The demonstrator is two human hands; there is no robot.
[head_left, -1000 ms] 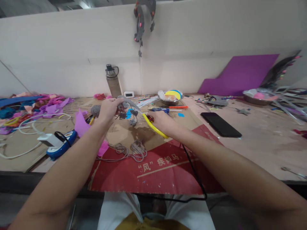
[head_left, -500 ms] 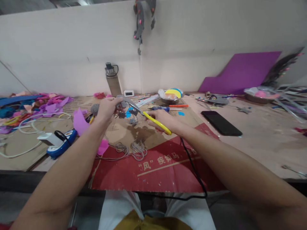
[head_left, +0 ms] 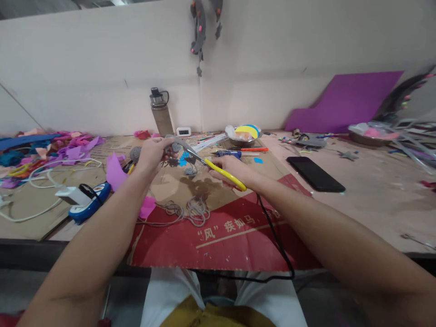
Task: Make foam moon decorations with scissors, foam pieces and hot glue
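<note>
My left hand (head_left: 153, 153) is closed on a grey felt piece (head_left: 174, 148) held above the cardboard sheet (head_left: 218, 236). Small grey shapes on a thread (head_left: 189, 171) dangle from the felt piece. My right hand (head_left: 231, 170) grips yellow-handled scissors (head_left: 225, 174), whose metal blades reach left to the felt at my left hand. A loose coil of grey cord (head_left: 190, 210) lies on the cardboard below both hands.
A black phone (head_left: 315, 174) lies right of my hands. A bottle (head_left: 161, 114), a small clock (head_left: 183, 131) and a bowl (head_left: 243, 135) stand at the back. Coloured felt scraps (head_left: 51, 152), white cables and a charger (head_left: 71, 196) crowd the left. A purple sheet (head_left: 340, 102) leans on the wall.
The scissors' handles have closed a little and my right hand has edged right. My left hand keeps its hold on the felt piece.
</note>
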